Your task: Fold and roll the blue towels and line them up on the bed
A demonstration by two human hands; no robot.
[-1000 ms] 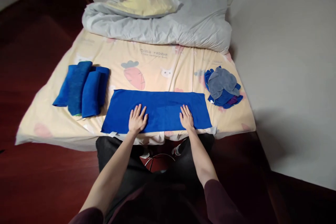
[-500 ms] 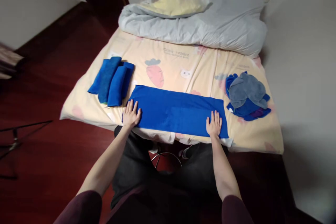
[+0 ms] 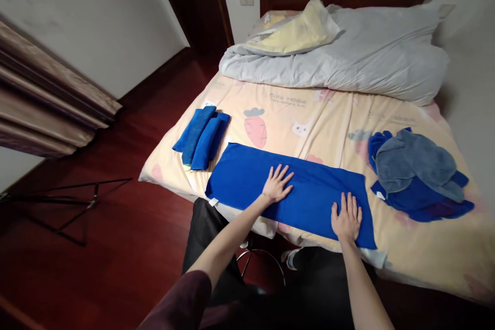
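A blue towel (image 3: 247, 175) lies spread as a long flat strip along the near edge of the bed, a small white tag showing at its left corner. My left hand (image 3: 277, 183) rests flat on the middle of it with fingers spread. Near the towel's right end, my right hand (image 3: 347, 216) also presses flat, fingers stretched out. Several rolled blue towels (image 3: 203, 136) sit together to the left of the strip. On the right is a loose heap of crumpled blue and grey cloths (image 3: 417, 165), apart from my right hand.
The bed sheet (image 3: 294, 113) has carrot and rabbit prints. A rolled-back grey quilt (image 3: 379, 51) and a pale yellow pillow (image 3: 301, 31) lie at the far end. Black tripod legs (image 3: 93, 201) stand on the dark red floor at left, near a curtain (image 3: 46, 98).
My left hand has slid from the towel's left end to its middle. My right hand stays near the right end. The view has swung left and up.
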